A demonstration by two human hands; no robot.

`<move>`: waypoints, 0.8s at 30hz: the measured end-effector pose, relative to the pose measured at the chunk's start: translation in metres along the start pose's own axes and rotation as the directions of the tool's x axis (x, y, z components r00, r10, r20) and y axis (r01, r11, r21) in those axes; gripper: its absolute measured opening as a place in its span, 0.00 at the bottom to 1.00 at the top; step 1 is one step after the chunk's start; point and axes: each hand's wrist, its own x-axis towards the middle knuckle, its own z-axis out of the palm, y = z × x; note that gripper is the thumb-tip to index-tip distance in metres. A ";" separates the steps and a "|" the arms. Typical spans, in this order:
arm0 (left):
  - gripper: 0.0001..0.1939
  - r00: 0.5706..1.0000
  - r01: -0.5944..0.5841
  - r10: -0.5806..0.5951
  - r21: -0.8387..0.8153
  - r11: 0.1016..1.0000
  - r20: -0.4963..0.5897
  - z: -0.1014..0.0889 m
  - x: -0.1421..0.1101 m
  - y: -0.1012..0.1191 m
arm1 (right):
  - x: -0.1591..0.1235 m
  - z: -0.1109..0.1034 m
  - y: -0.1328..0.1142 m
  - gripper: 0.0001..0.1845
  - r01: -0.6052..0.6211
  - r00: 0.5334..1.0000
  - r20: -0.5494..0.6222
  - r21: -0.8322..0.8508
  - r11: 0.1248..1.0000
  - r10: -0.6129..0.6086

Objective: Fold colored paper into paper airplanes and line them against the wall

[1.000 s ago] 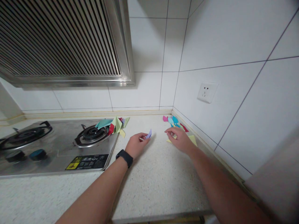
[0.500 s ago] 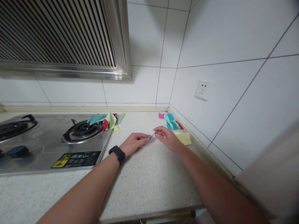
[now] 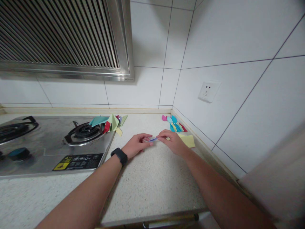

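A small folded piece of blue and white paper (image 3: 152, 139) is between my two hands, just above the counter. My right hand (image 3: 173, 141) pinches its right end with the fingertips. The paper's left end reaches into the gap between the thumb and forefinger of my left hand (image 3: 137, 144). These two fingers are parted, and no firm grip by them shows. A black watch is on my left wrist. Just beyond my right hand, a flat yellow paper sheet (image 3: 189, 141) lies on the counter, partly hidden by that hand.
Several small folded paper pieces in blue, pink, yellow and red (image 3: 175, 123) lie near the back right corner. Larger folded papers (image 3: 111, 123) rest partly on the right burner of the gas stove (image 3: 82, 135). A range hood (image 3: 119, 71) hangs above. The right wall has a socket (image 3: 209, 91).
My left thumb and forefinger have parted from their pinch on the paper. My right fingertips have closed on its right end, and the paper lies flatter.
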 end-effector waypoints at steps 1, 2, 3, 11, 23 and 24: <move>0.26 1.000 -0.026 0.026 0.001 1.000 -0.015 0.000 0.001 -0.001 | 0.000 0.000 0.001 0.08 -0.005 1.000 -0.009 -0.004 1.000 0.005; 0.24 0.998 -0.057 0.058 0.018 0.998 -0.039 -0.001 0.002 -0.003 | 0.000 -0.001 0.001 0.08 -0.008 1.000 -0.017 -0.006 1.000 0.008; 0.22 0.993 -0.091 0.094 0.053 0.994 -0.071 -0.002 0.003 -0.004 | 0.000 -0.001 0.002 0.08 -0.010 1.000 -0.022 -0.008 1.000 0.010; 0.09 0.936 -0.171 0.271 0.384 0.907 -0.225 -0.009 0.005 -0.008 | 0.000 -0.002 0.003 0.09 -0.019 0.999 -0.033 -0.030 0.999 0.018; 0.07 0.916 -0.224 0.357 0.505 0.834 -0.183 -0.011 0.003 -0.002 | -0.002 -0.003 0.001 0.09 -0.012 1.000 -0.021 -0.082 0.997 0.010; 0.07 0.916 -0.229 0.361 0.511 0.828 -0.175 -0.011 0.003 -0.001 | -0.002 -0.003 0.001 0.09 -0.001 1.000 -0.022 -0.087 0.996 0.000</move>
